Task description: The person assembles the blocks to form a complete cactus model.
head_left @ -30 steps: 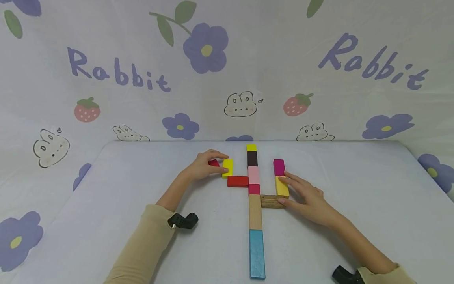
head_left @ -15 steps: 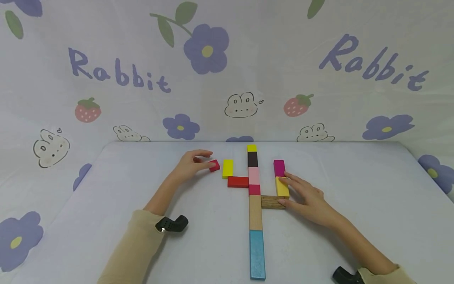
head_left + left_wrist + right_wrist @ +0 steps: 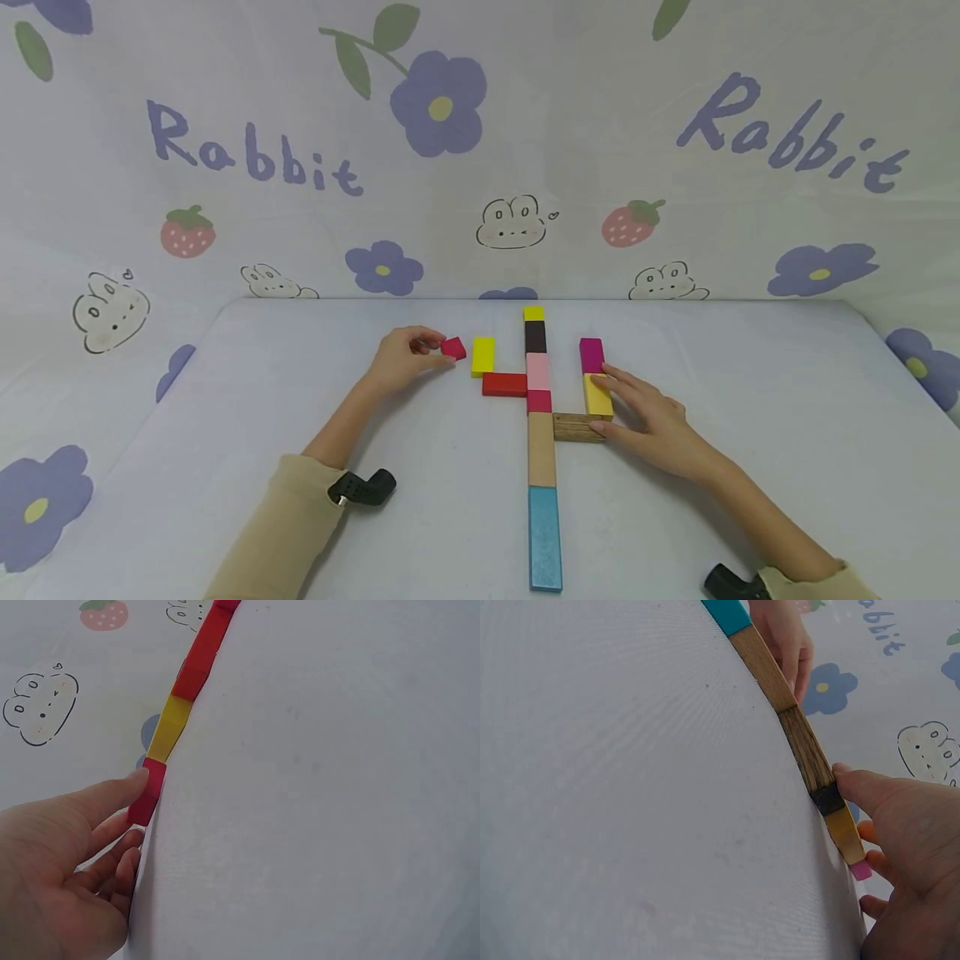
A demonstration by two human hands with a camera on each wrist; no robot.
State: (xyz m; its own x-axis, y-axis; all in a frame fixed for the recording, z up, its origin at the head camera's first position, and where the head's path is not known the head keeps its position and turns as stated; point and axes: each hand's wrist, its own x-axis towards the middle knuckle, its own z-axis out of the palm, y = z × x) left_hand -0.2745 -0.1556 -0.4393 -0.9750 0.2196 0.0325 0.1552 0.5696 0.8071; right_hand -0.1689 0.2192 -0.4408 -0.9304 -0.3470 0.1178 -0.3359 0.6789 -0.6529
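Note:
In the head view my left hand (image 3: 405, 358) pinches a small crimson block (image 3: 453, 348), thumb on its near side and fingertips at its far side. To the right of that block lies a yellow block (image 3: 483, 356), a narrow gap away, above a red block (image 3: 504, 384). My right hand (image 3: 660, 429) lies with its fingers loosely extended over an orange-yellow block (image 3: 598, 395). Its thumb touches the end of a dark-grained wooden block (image 3: 577, 427). In the right wrist view the thumb (image 3: 851, 784) meets that wooden block's edge. A magenta block (image 3: 591, 355) adjoins the orange-yellow one.
A straight column of blocks runs down the middle: a small yellow block (image 3: 533, 313), a black block (image 3: 535, 337), a pink block (image 3: 537, 371), a crimson block (image 3: 539, 402), a light wooden block (image 3: 542, 450) and a long blue block (image 3: 544, 537). Everything lies on a white-covered table (image 3: 420, 533).
My left hand has left the yellow block, moved left and taken hold of the small crimson block, which has turned slightly. My right hand has stayed in place.

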